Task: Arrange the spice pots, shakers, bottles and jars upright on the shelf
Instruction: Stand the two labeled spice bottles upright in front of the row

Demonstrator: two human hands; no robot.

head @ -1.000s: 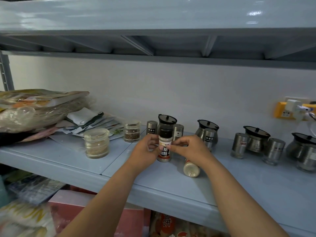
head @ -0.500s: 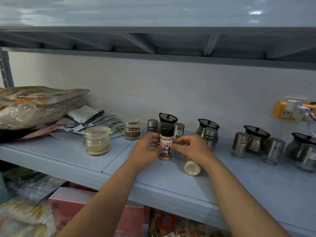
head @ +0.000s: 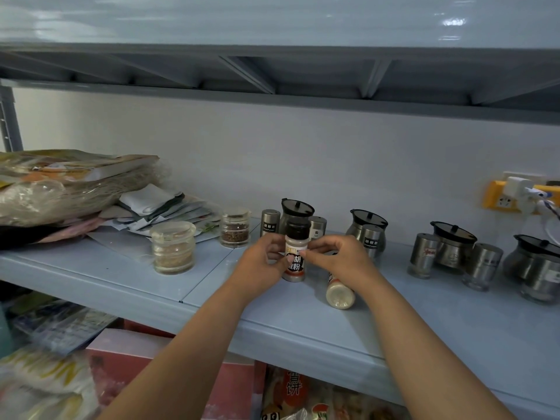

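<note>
Pepper, pale powder in a small plastic bottle with a black cap [head: 294, 256], stands upright on the light blue metal shelf [head: 212, 286]. We judge it light and smooth, best held at the label. Our left hand [head: 264, 262] and right hand [head: 339, 256] both pinch it at the sides. Just beside it, another pale bottle [head: 339, 291] lies tipped, and steel shakers [head: 270, 222] stand close behind.
</note>
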